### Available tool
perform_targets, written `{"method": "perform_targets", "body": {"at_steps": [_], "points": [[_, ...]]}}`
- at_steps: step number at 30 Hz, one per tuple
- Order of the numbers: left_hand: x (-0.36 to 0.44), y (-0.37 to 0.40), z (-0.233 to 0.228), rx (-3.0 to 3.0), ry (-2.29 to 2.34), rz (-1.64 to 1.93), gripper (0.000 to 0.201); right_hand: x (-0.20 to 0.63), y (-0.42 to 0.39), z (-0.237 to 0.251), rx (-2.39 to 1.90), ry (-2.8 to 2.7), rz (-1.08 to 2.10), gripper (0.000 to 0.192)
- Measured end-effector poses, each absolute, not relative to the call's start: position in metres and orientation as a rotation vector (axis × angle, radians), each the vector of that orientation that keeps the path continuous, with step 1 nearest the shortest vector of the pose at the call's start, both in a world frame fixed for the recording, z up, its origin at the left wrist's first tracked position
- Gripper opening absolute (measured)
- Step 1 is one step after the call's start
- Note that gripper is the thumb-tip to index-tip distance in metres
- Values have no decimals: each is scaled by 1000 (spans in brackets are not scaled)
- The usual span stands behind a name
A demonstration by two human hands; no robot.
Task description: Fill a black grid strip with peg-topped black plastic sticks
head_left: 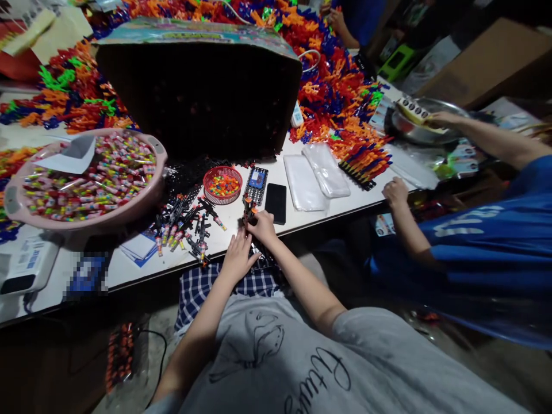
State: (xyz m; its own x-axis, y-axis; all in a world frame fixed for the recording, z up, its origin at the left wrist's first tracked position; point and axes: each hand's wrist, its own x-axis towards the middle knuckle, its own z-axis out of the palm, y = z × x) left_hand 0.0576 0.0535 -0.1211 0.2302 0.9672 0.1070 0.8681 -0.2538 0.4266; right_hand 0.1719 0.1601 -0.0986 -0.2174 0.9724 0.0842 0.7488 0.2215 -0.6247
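At the table's front edge, my right hand [262,227] pinches a small black toy gun [249,207] with orange parts. My left hand [237,254] lies close beside it, fingers stretched out and thumb apart; its fingertips meet the lower end of the toy, where the contact is partly hidden. To the left is a loose pile of black toy guns [183,221], several with candy tubes attached. Beyond my hands stand a red basket [210,197] of small colourful candies, a black perforated rack [250,194] bearing a blue card, and a black phone [276,202].
A pink tub [160,172] of candy tubes stands left, near a white device [32,259]. A large open box [198,31] blocks the back, amid heaps of colourful plastic toys [340,86]. Clear bags [304,184] lie right. A co-worker in blue [487,230] reaches into a metal bowl [448,106].
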Motion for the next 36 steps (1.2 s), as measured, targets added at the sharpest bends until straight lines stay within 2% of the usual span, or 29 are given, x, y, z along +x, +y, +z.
{"method": "perform_targets", "body": {"at_steps": [3, 7, 10, 13, 17, 21, 24, 31, 36], "points": [[59, 64, -116, 2173, 1745, 582, 54, 172, 158, -98, -1603, -2040, 645, 14], [55, 79, -109, 1966, 1719, 948, 30, 170, 157, -95, -1652, -2034, 658, 13], [50, 95, -105, 1684, 1725, 1257, 28, 170, 157, -96, -1658, -2060, 638, 15], [45, 115, -100, 1462, 1655, 1423, 29, 173, 158, -98, -1636, -2109, 627, 18], [38, 141, -88, 1386, 1307, 1488, 39, 182, 156, -100, -1593, -2159, 631, 25], [32, 159, -75, 1342, 961, 1372, 46, 193, 146, -89, -1501, -2076, 630, 54], [31, 164, -71, 1255, 898, 1245, 43, 196, 136, -75, -1377, -1970, 567, 64], [40, 157, -77, 958, 863, 1269, 37, 185, 129, -69, -1175, -1830, 560, 33], [47, 157, -82, 959, 833, 1387, 41, 175, 121, -79, -1116, -1645, 433, 25]]}}
